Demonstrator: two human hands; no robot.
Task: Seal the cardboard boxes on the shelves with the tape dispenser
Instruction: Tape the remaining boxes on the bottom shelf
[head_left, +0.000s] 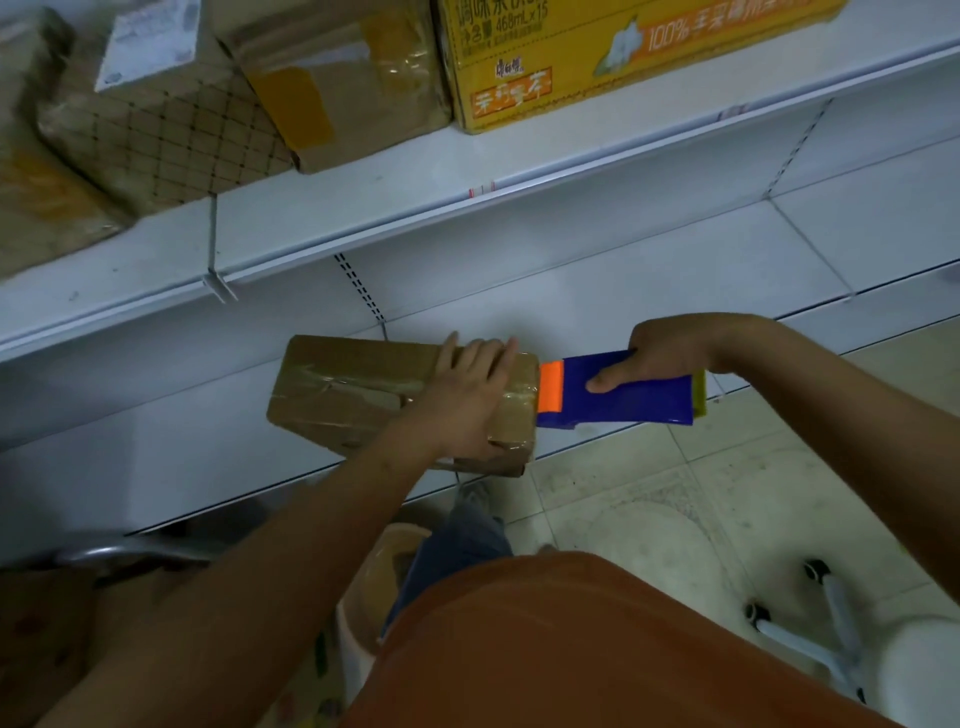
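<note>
Tape-wrapped brown cardboard box (363, 395) lies lengthwise left-to-right under the flat, pressing left hand (470, 397), while the right hand (670, 351) grips the blue-and-orange tape dispenser (618, 395) touching its right end.

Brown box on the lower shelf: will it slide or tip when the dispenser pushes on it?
The box probably slides: smooth shelf, glossy tape. The left hand pressing flat suggests that. Low and flat, so unlikely to tip. Right hand holds the dispenser.
</note>
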